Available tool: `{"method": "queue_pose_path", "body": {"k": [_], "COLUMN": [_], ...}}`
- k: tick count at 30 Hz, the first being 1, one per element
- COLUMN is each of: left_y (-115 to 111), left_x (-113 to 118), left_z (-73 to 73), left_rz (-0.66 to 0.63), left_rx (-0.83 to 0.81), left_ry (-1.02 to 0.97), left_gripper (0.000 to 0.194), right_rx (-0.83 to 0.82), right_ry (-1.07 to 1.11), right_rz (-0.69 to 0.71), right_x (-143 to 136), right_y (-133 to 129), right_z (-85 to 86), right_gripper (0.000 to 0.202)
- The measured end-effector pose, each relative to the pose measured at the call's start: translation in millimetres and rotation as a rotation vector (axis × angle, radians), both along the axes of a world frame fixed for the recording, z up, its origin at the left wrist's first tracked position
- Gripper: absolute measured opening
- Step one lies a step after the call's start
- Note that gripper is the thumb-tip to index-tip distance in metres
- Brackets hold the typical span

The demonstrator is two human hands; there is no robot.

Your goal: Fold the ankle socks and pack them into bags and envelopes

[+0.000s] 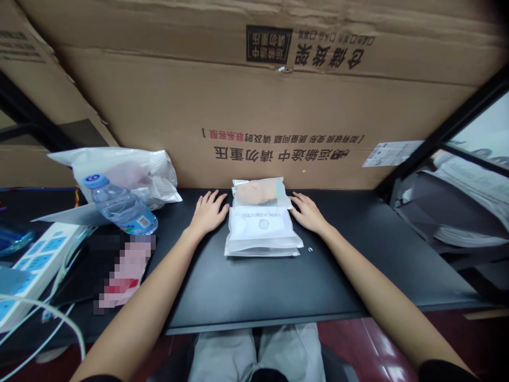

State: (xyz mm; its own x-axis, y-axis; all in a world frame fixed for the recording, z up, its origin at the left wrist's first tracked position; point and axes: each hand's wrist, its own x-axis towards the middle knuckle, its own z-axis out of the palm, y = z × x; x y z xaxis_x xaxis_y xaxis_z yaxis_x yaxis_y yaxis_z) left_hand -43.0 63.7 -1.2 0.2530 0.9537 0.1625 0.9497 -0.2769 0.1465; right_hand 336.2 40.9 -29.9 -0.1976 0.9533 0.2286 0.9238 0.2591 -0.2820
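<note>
On the black table, a small stack of frosted zip bags (262,228) lies between my two hands, its top bag printed ROCKBROS. Behind it, partly overlapping, is another clear bag (259,192) with something peach-coloured inside. My left hand (209,210) rests flat to the left of the bags, fingers spread, its thumb close to their edge. To the right, my right hand (308,211) lies palm down with fingers stretched out, the fingertips at the bags' edge. Neither hand grips anything. A tiny white scrap (310,249) sits right of the stack.
A cardboard wall (278,106) closes off the back. At left are a water bottle (121,204), a white plastic bag (159,175), a power strip (43,260) with cables, and a blurred pink item (129,270). Dark frame bars and stacked bags (469,201) stand at right.
</note>
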Motion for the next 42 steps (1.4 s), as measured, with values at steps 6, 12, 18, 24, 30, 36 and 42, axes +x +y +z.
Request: {"method": "queue_pose_path", "body": {"k": [6, 12, 18, 24, 30, 36, 42], "left_y": [-3.6, -25.1, -83.3, -97.4, -86.5, -85.0, -99.2], "left_x": [1.3, 14.0, 44.8, 65.7, 54.3, 47.1, 64.3], "left_z": [14.7, 56.1, 97.3, 82.1, 83.4, 91.5, 88.4], "left_rz": [0.018, -0.122, -0.705, -0.899, -0.649, -0.446, -0.557], "left_rx": [0.036, 0.259, 0.245, 0.225, 0.532, 0.668, 0.629], "left_ry": [-0.203, -0.667, -0.360, -0.013, -0.171, -0.274, -0.309], "left_gripper": [0.044, 0.028, 0.021, 0.015, 0.013, 0.009, 0.010], "right_rx": [0.051, 0.223, 0.303, 0.294, 0.365, 0.467, 0.525], "right_ry": [0.142, 0.507, 0.523, 0.484, 0.645, 0.715, 0.742], "right_rz": [0.008, -0.050, 0.152, 0.246, 0.393, 0.416, 0.482], "right_x": [-1.2, 2.2, -23.2, -34.8, -36.3, -59.6, -91.7], "right_y": [-4.5, -24.9, -47.9, -53.6, -64.0, -74.6, -84.7], "right_z": [13.8, 51.6, 70.2, 70.4, 75.2, 75.3, 75.9], "right_gripper": [0.039, 0.022, 0.021, 0.021, 0.028, 0.028, 0.019]}}
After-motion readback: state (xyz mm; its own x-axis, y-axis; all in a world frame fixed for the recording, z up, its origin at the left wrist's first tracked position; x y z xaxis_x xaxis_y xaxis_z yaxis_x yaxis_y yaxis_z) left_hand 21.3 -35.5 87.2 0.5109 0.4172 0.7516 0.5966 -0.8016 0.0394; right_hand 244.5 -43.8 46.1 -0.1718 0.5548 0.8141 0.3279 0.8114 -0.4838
